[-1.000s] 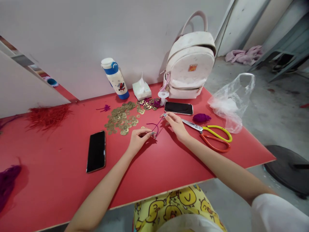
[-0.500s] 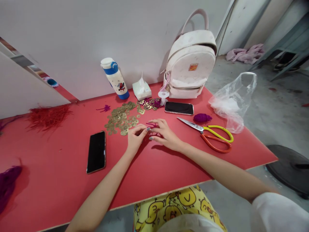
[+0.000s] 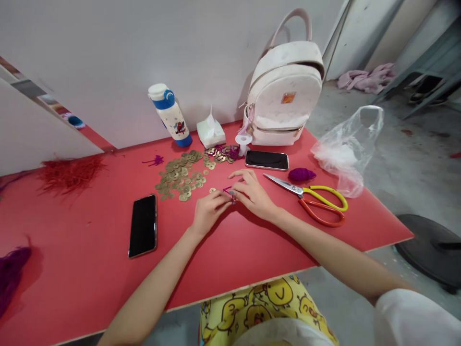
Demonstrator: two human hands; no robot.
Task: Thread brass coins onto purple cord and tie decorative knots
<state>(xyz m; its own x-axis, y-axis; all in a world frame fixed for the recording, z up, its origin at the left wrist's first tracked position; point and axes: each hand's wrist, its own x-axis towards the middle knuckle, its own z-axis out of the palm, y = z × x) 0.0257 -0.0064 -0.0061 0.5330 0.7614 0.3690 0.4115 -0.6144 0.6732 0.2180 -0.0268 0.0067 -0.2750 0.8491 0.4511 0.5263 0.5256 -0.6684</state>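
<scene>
Coins [image 3: 179, 174] and scissors [image 3: 296, 190] flank the held yarn [image 3: 227, 190].

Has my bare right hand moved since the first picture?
Yes, leftward: the bare right hand now sits clear of the silver-bladed scissors with yellow and red handles, which it partly covered then.

On my feed: left hand [image 3: 209, 210] pinches yarn [image 3: 227, 190]; right hand [image 3: 255, 198] close against it, grip unclear. From the hands I log coins [image 3: 180, 170] at ten o'clock, bottle [image 3: 172, 117] at eleven, backpack [image 3: 284, 108] at one, scissors [image 3: 298, 190] at three.
</scene>
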